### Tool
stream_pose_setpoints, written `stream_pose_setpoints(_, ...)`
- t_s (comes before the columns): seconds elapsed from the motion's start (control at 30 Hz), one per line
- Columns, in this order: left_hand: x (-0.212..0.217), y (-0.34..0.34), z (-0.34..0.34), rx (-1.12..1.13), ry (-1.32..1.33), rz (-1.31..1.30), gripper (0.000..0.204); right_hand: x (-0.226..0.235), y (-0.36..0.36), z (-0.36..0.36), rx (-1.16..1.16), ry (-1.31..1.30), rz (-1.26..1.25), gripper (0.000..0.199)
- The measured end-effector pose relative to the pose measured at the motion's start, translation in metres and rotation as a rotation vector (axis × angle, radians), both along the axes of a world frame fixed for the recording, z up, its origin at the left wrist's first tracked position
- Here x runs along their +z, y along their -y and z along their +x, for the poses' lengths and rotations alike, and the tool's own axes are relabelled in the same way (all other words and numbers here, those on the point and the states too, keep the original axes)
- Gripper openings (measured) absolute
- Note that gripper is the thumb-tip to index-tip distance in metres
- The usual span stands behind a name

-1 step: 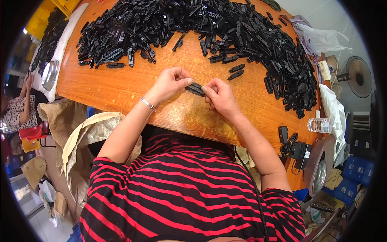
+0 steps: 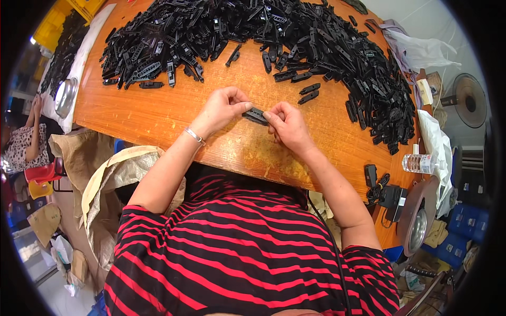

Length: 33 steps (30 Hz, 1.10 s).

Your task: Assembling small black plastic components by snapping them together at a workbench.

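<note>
**Slotted black plastic part (image 2: pixel 255 115) held at both ends at an orange-brown wooden table (image 2: pixel 158 110)**

In the head view, a heap of small black plastic pieces (image 2: pixel 184 31) arches across the table's far side, beyond the hands. Black power adapters with coiled cable (image 2: pixel 391 199) lie at right, near a clear plastic bottle (image 2: pixel 419 164). The left hand (image 2: pixel 217 110) pinches the slotted part's left end and the right hand (image 2: pixel 291 129) its right end, fingertips covering both tips. One bottle is seen; two loose pieces (image 2: pixel 309 94) lie side by side just off the heap, which is too dense to count. Wood grain and scuffed, worn patches mark the tabletop. A person in a spotted top (image 2: pixel 25 145) is at far left; blue plastic crates (image 2: pixel 457 248) stand at right.
</note>
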State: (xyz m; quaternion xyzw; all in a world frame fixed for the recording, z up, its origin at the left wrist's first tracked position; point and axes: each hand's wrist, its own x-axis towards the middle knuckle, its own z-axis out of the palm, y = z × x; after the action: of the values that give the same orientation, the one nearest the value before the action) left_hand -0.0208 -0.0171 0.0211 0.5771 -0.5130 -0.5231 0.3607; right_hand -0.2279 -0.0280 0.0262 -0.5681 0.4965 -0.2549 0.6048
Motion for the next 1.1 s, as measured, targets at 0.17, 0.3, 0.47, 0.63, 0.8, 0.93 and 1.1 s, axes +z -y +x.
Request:
stream_pose_setpoints(0.17, -0.006, 0.000, -0.001, 0.028, 0.090, -0.045, 0.012, -0.003, 0.004, 0.003, 0.009, -0.030, 0.001, 0.015)
stream_pose_setpoints(0.3, -0.006, -0.002, -0.002, 0.015, 0.202, -0.049, 0.015, -0.007, 0.007, 0.003, 0.039, -0.111, -0.010, 0.017)
stream_pose_setpoints(0.47, -0.004, 0.000, 0.002, -0.011, 0.260, 0.003, 0.016, 0.004, 0.012, 0.008, 0.087, -0.161, 0.041, 0.020)
stream_pose_setpoints(0.63, 0.009, 0.008, 0.002, -0.099, 0.493, -0.032, 0.020, 0.019, 0.024, 0.016, 0.184, -0.319, 0.084, 0.020)
stream_pose_setpoints(0.8, -0.005, 0.008, 0.001, -0.100, 0.509, -0.089, 0.023, 0.011, 0.024, 0.014, 0.174, -0.322, 0.068, 0.022)
stream_pose_setpoints(0.93, 0.000, 0.006, 0.005, -0.064, 0.400, -0.055, 0.021, 0.018, 0.015, 0.015, 0.114, -0.285, 0.074, 0.023)
stream_pose_setpoints(1.1, 0.019, -0.030, 0.019, -0.058, 0.314, -0.074, 0.019, 0.003, 0.016, -0.005, 0.174, -0.240, -0.058, 0.020)
